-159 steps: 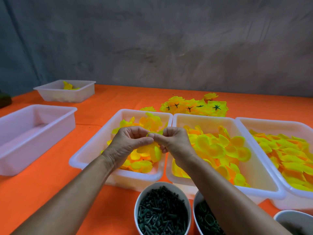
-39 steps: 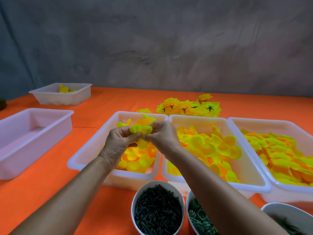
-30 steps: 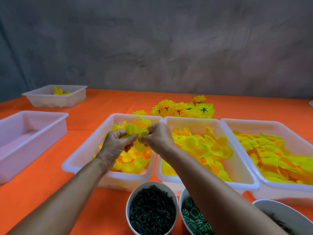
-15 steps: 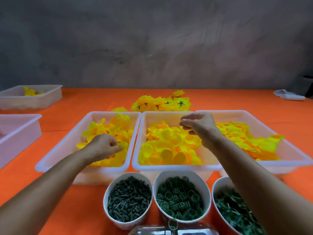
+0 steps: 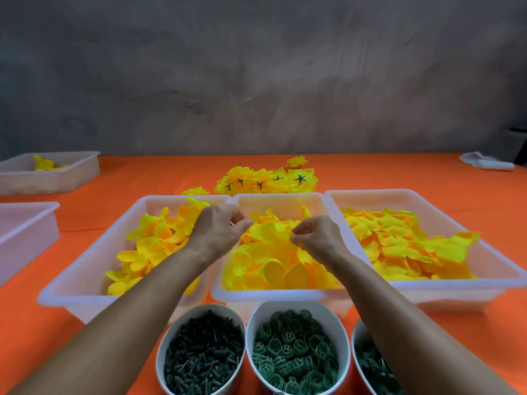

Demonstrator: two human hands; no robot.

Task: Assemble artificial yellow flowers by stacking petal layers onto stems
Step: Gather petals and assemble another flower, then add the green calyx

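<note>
While both forearms reach forward over the orange table [image 5: 427, 172], the hands meet above the middle tray [image 5: 281, 293], which is heaped with round yellow petal layers [image 5: 272, 269]. The left hand [image 5: 218, 232] hovers by the rim shared with the left tray [image 5: 85, 283], its fingers curled inward with fingertips drawn together; it seems to pinch something small, though the view is too blurred to name it, so I cannot tell whether it grasps anything. The right hand [image 5: 316, 236] is low over the heap, thumb and forefinger closed in a pinch at the edge of a petal layer (the contact is partly lost in yellow on yellow). The right tray [image 5: 484, 263] holds squarer yellow petals. Nearest the camera stand three white bowls: one of dark green stems [image 5: 204, 354], one of green ring pieces [image 5: 295, 352], and one of green parts [image 5: 370, 366] half hidden by the right forearm. Beyond the trays lies a pile of finished yellow flowers [image 5: 268, 179]. Two more white trays sit at the far left, the farther one [image 5: 51, 175] holding a few yellow pieces.
</note>
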